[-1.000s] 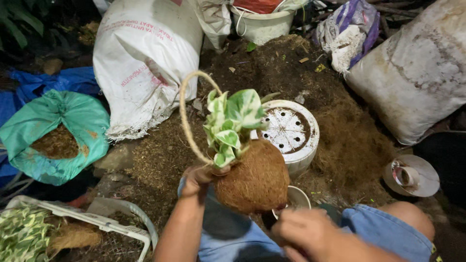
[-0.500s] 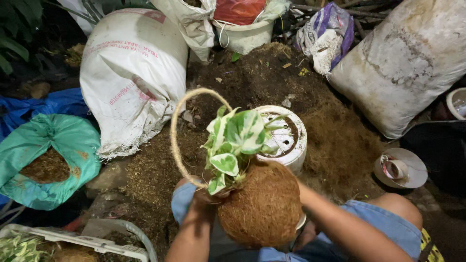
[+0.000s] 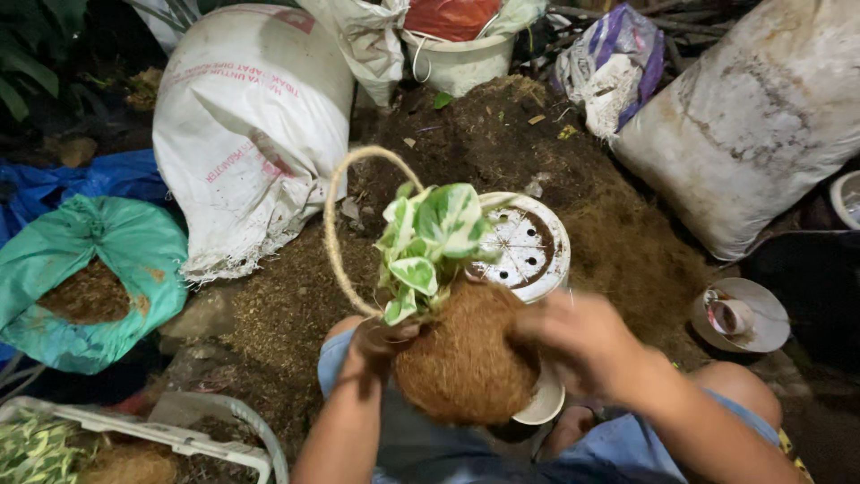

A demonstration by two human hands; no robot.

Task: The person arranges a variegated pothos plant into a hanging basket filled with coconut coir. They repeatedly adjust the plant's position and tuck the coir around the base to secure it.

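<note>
Coir ball (image 3: pixel 461 363), brown and fibrous, sits centre-bottom of the view, held up over the person's lap. A variegated green-and-white plant (image 3: pixel 428 246) stands out of its top, leaves leaning slightly right. A loop of pale twine (image 3: pixel 333 224) arcs up from the ball's left side and over to the leaves.

Left hand (image 3: pixel 381 336): fingers curled tight at the ball's upper left, right at the plant base where the twine meets it. Closed grip on the ball's edge; can't tell if the twine end is pinched too.

Right hand (image 3: pixel 578 341): motion-blurred, fingers bent and pressed against the ball's right side. Looks partly closed over it; exact grip can't be told.

Just under the ball's lower right, a small white cup (image 3: pixel 542 403) peeks out. Behind the plant, a white perforated round pot (image 3: pixel 528 246) lies on a heap of dark soil and coir (image 3: pixel 502 152).

Further out:
- large white sack (image 3: pixel 255 125) at upper left of the heap
- second dirty white sack (image 3: pixel 761 116) at upper right
- white bucket (image 3: pixel 457 58) at top, red material inside
- green bag (image 3: pixel 98 278) at left, open, brown coir in it
- white basket (image 3: pixel 161 435) at bottom left, leafy cuttings inside
- tape roll on a round lid (image 3: pixel 739 314) at right

Blue shorts (image 3: pixel 618 444) at the bottom edge.
</note>
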